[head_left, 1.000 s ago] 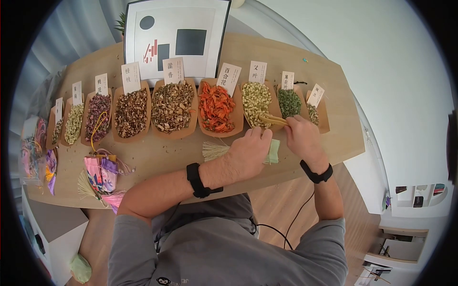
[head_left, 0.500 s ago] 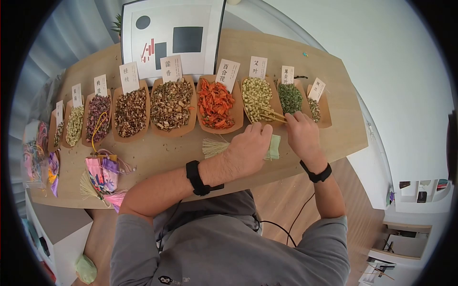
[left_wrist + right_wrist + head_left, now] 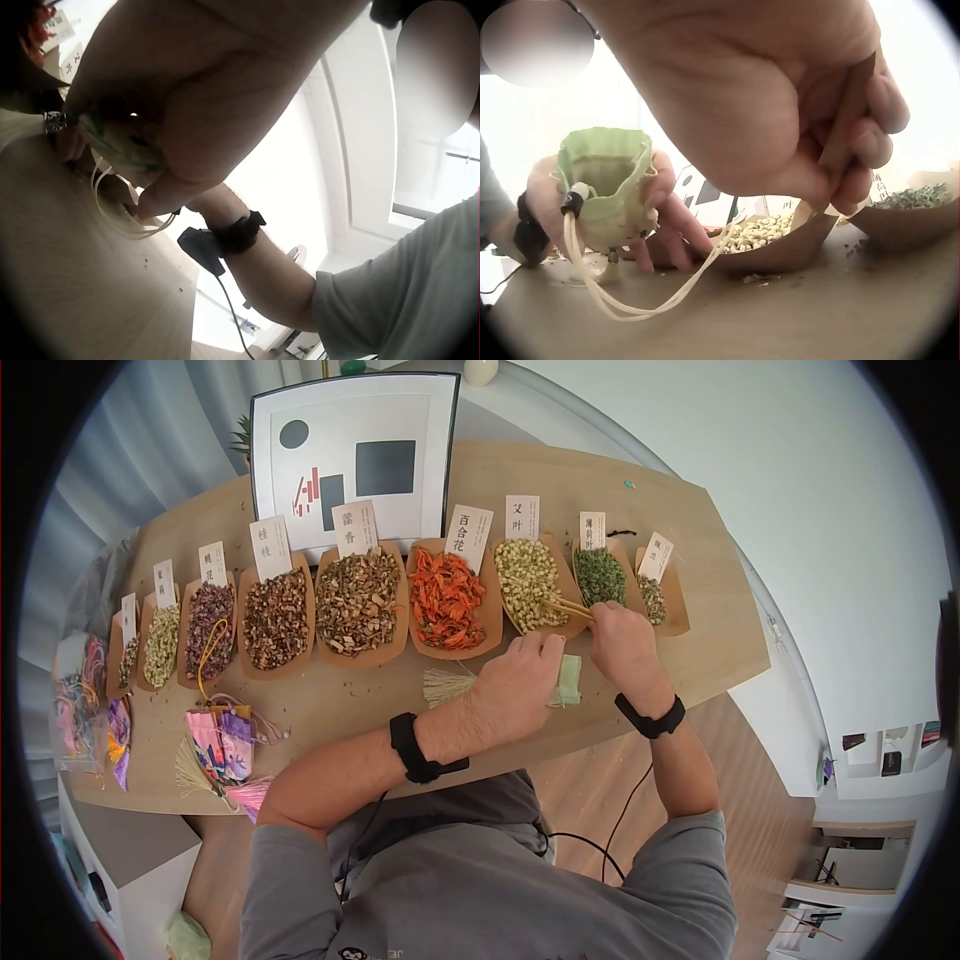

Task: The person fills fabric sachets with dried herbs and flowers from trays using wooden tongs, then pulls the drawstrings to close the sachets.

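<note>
My left hand (image 3: 505, 685) holds a light green drawstring pouch (image 3: 600, 214) just above the table. Its mouth gapes upward in the right wrist view, a pale cord loop hangs in front, and a cream tassel (image 3: 447, 686) lies to the left. My right hand (image 3: 628, 652) grips wooden tongs (image 3: 572, 609), fingers curled round them. The tong tips reach into pale green dried buds (image 3: 528, 572) in a brown paper tray (image 3: 795, 253). Right beside it, a tray of dark green dried leaves (image 3: 600, 575) stands just beyond my right hand.
More labelled trays curve leftward, including orange petals (image 3: 447, 600) and brown chips (image 3: 357, 605). A framed picture (image 3: 350, 460) stands behind them. Colourful pouches (image 3: 225, 745) lie at the front left, near a clear bag (image 3: 78, 700). Crumbs dot the table.
The tong tips have shifted slightly within the pale buds; they looked wider apart half a second ago. My left hand stays on the pouch. The head view has tilted a little.
</note>
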The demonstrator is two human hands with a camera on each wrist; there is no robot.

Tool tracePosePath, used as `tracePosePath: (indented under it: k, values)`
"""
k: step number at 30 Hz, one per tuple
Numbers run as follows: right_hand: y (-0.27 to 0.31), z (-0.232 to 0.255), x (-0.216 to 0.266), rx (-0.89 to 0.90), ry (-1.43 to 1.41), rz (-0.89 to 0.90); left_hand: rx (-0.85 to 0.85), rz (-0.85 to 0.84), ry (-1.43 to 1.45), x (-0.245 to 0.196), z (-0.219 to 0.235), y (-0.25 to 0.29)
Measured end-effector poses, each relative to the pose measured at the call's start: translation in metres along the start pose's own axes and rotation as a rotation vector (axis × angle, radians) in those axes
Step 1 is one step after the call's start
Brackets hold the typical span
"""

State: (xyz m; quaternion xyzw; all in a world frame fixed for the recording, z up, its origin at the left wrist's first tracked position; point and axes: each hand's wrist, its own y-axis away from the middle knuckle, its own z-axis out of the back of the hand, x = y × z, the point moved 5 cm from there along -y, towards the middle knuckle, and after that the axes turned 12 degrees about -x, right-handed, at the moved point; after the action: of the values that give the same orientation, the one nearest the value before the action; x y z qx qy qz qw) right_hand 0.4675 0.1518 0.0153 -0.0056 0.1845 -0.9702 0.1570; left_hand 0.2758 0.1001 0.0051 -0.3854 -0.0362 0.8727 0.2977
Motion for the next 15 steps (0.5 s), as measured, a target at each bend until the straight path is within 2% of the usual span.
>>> tracePosePath:
  k: [5,7,11,13,15]
  values:
    - [0.0,0.009,-0.001,-0.044,-0.057,-0.018,-0.046,0.026,0.077,0.004,0.006,-0.007]
    - [-0.001,0.02,-0.001,-0.061,-0.087,-0.033,-0.064,0.109,0.157,0.007,0.013,-0.012]
    - [-0.003,0.049,-0.001,-0.137,-0.135,-0.037,-0.084,0.163,0.26,0.014,0.019,-0.02]
    - [-0.004,0.069,0.001,-0.158,-0.136,-0.044,-0.031,0.282,0.376,0.019,0.018,-0.022]
    - [-0.005,0.095,0.007,-0.221,-0.198,-0.052,-0.04,0.299,0.426,0.022,0.018,-0.024]
